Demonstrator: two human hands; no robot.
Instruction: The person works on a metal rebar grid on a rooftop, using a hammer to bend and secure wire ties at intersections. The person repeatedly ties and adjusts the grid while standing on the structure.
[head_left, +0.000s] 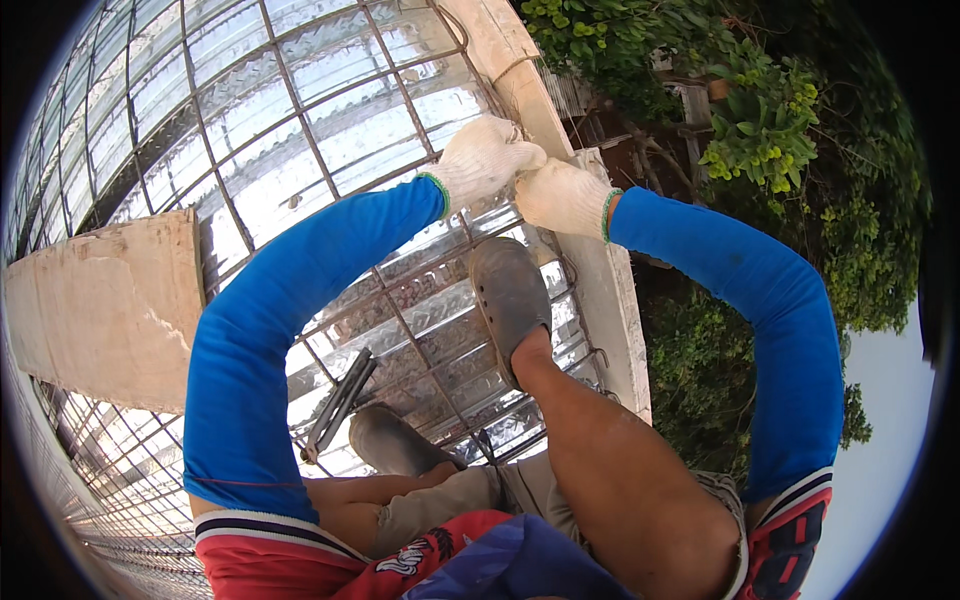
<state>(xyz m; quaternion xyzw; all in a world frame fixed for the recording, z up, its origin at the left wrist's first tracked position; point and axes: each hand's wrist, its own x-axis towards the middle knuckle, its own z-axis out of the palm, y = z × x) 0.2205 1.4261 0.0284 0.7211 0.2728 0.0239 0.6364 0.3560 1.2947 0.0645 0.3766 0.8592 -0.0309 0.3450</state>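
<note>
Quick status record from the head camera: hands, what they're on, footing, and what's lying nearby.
left hand: gloved left hand, at the steel bar grid by the concrete edge
right hand: gloved right hand, touching the left, same spot
grip: cannot tell what either holds
footing: grey clogs on the bars over corrugated metal sheet
nearby: wooden board, flat metal tool
</note>
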